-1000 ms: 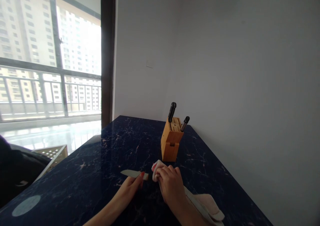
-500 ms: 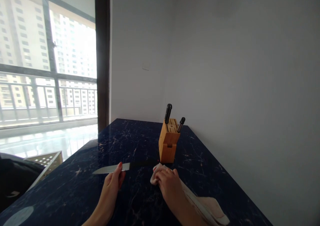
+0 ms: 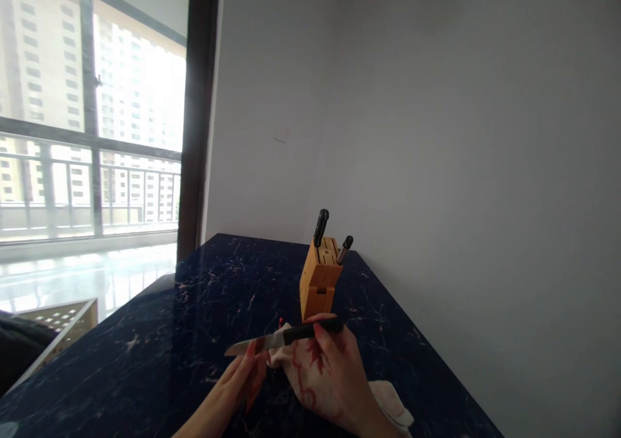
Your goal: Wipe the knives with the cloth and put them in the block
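A kitchen knife (image 3: 303, 332) with a black handle lies across both hands, its blade pointing left. My left hand (image 3: 242, 374) pinches the blade between thumb and fingers. My right hand (image 3: 339, 363) is closed around the handle, thumb on top. A pale cloth with red markings (image 3: 305, 376) hangs under the knife and right hand, its other end lying on the table by my right wrist. Just behind the right hand stands a wooden knife block (image 3: 320, 286), with a black-handled knife (image 3: 321, 227) and another dark-handled tool (image 3: 345, 249) in its top.
The dark blue marbled table (image 3: 233, 276) runs back to a grey wall (image 3: 460, 166). To the left are a window (image 3: 138, 101) and a perforated pale panel (image 3: 68, 321) below table height. A dark item (image 3: 24, 350) sits beside that panel.
My right hand has moved from the cloth on the table onto the knife's handle, the cloth now spread beneath it. The knife and left hand have shifted right. The view has tilted slightly.
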Action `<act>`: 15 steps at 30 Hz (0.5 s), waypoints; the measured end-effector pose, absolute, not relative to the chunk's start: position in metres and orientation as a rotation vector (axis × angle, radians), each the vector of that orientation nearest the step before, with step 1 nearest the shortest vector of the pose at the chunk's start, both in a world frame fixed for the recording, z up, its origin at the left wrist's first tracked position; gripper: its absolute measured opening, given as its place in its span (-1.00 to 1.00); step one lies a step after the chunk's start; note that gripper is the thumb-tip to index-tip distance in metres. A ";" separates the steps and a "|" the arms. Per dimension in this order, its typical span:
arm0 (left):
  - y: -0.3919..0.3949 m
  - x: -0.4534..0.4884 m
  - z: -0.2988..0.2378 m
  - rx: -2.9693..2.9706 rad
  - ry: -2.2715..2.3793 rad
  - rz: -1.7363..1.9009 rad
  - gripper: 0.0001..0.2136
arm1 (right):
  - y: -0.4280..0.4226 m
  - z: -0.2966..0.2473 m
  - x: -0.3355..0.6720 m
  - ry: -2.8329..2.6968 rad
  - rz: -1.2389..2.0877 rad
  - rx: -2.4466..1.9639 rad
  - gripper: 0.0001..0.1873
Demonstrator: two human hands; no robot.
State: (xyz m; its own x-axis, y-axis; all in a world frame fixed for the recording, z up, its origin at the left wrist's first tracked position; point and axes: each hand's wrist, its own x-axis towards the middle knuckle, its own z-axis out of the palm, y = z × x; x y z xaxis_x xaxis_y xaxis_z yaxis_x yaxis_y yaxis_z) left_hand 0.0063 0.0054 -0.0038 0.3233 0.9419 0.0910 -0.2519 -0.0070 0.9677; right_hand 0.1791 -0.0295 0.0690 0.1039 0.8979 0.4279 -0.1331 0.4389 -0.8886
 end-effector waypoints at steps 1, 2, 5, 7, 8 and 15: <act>0.008 0.007 -0.007 1.239 0.685 1.077 -0.43 | -0.032 0.084 0.187 -1.229 0.831 -0.854 -0.72; 0.010 0.007 -0.010 1.272 0.635 1.047 -0.41 | -0.034 0.100 0.197 -1.230 0.719 -0.899 -0.71; 0.014 0.006 -0.016 1.342 0.585 0.964 -0.41 | -0.037 0.150 0.229 -1.290 0.273 -0.954 -0.73; 0.016 0.004 -0.018 1.362 0.590 0.922 -0.41 | -0.035 0.179 0.244 -1.352 -0.047 -0.999 -0.75; 0.017 0.003 -0.019 1.364 0.593 0.900 -0.40 | -0.033 0.191 0.248 -1.385 -0.183 -1.032 -0.76; 0.034 0.003 -0.035 1.275 0.530 0.795 -0.36 | -0.008 0.222 0.246 -1.651 -0.463 -1.194 -0.82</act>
